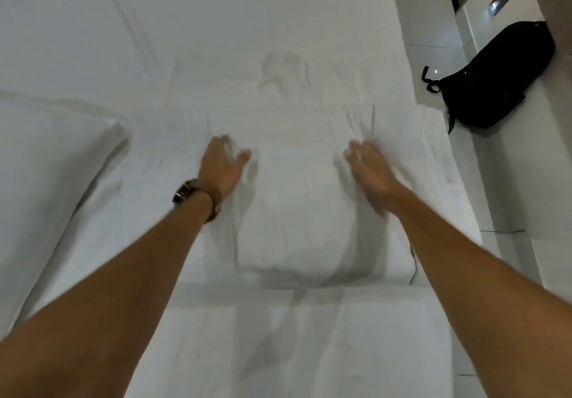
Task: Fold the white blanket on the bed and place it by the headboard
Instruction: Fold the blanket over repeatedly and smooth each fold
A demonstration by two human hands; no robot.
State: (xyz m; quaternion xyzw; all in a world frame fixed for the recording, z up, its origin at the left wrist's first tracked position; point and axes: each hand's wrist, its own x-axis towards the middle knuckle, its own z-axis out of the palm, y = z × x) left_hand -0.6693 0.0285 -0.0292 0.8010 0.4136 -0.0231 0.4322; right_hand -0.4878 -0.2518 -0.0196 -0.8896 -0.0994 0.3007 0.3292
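On the bed [77,26] | folded blanket [297,199] between 2 hands | left hand [221,167], right hand [370,174]: fingers flat, released, pressing its sides.

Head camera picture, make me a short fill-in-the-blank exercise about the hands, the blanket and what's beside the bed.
1. Both hands rest on the folded ____ blanket.
2. The wristwatch is on the ____ arm, just behind the left hand.
3. The black ____ lies off the bed's right side, beyond the right hand.

Missing words: white; left; backpack
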